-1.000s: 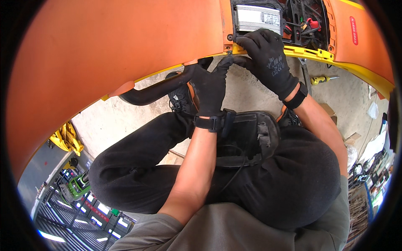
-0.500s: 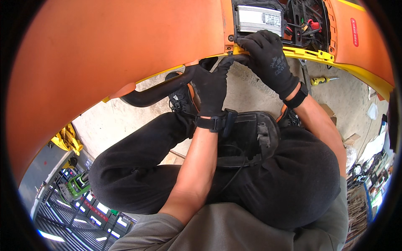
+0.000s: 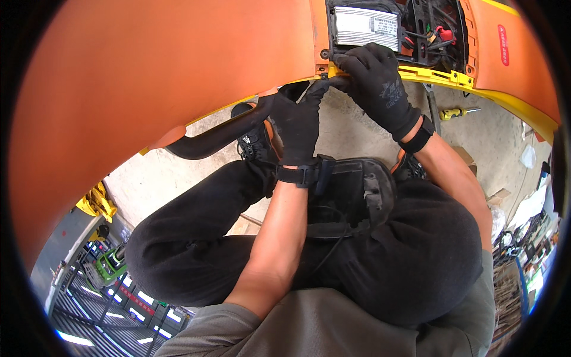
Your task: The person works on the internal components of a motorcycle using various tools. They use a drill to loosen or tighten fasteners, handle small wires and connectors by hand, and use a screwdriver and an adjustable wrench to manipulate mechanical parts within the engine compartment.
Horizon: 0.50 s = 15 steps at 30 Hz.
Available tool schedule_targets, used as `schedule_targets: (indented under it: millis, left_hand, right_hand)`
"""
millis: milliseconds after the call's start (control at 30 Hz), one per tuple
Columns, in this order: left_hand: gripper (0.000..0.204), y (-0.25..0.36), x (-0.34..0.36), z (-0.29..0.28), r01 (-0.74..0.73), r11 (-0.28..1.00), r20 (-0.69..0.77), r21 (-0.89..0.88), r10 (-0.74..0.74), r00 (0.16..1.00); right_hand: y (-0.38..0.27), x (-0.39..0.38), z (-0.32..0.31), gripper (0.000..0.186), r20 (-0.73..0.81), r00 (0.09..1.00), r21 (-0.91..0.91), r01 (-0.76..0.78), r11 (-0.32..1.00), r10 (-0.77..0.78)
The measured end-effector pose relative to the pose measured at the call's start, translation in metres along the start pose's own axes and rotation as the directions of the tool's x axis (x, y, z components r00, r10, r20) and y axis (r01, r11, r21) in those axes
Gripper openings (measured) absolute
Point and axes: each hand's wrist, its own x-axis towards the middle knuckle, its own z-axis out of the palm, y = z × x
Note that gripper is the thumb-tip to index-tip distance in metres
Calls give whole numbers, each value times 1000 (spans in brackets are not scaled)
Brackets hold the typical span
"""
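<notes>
Left of the box spreads the orange panel, with a black bar under its edge. My left hand, nearer me than the box, reaches up there, perhaps for support; its fingers are partly hidden, so I cannot tell what that grip holds. The yellow trim runs along the box's near side, under my right hand: grip narrow, fingertips curled over it, likely steadying; whether clamped, I cannot tell. Right of the box, nearer me, lies a screwdriver.
</notes>
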Motion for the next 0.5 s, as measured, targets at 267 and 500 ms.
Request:
schedule_targets:
  millis: [267, 500]
  left_hand:
    - [67, 5, 0, 1, -29, 999, -23, 42, 30, 999]
    - [66, 1, -1, 3, 22, 999, -4, -23, -22, 1000]
  right_hand:
    - [-2, 0, 1, 43, -2, 1000, -7, -13, 1000, 13]
    - [-3, 5, -5, 41, 68, 997, 12, -41, 999, 40]
